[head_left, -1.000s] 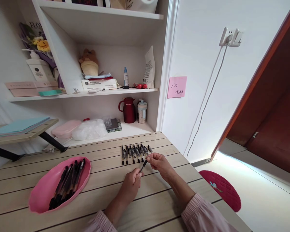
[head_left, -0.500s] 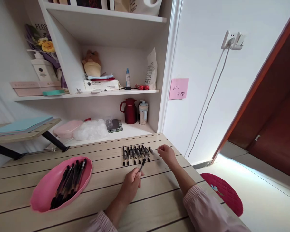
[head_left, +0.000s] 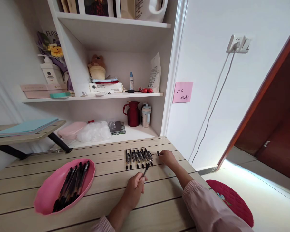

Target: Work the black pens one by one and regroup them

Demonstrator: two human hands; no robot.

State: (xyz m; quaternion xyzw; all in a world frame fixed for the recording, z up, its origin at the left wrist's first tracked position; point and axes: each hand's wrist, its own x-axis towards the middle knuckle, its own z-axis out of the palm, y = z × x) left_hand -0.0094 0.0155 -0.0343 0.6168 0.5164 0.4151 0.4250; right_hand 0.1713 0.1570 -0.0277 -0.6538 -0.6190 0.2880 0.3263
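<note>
My left hand (head_left: 134, 189) is closed around a slim black-tipped pen (head_left: 146, 168), which points up and away, its tip near the front right of a row. That row of black and clear pens and shorter pen parts (head_left: 138, 158) lies on the table. Just right of it, my right hand (head_left: 168, 158) pinches a small black-ended piece (head_left: 158, 153) that looks like a pen cap; the fingers hide most of it. To the left, a pink scalloped tray (head_left: 42, 199) holds several dark pens (head_left: 71, 185).
Behind the slatted wooden table (head_left: 106, 199) stand shelves with a red jug (head_left: 133, 114), a cup (head_left: 146, 116) and a bag of white stuff (head_left: 94, 132). A small raised stand (head_left: 60, 124) is at the left. Right of the table is a red round cushion (head_left: 232, 201).
My right hand has closed on the small cap-like piece that lay at the row's right end. The left hand still holds its pen. The view has shifted slightly.
</note>
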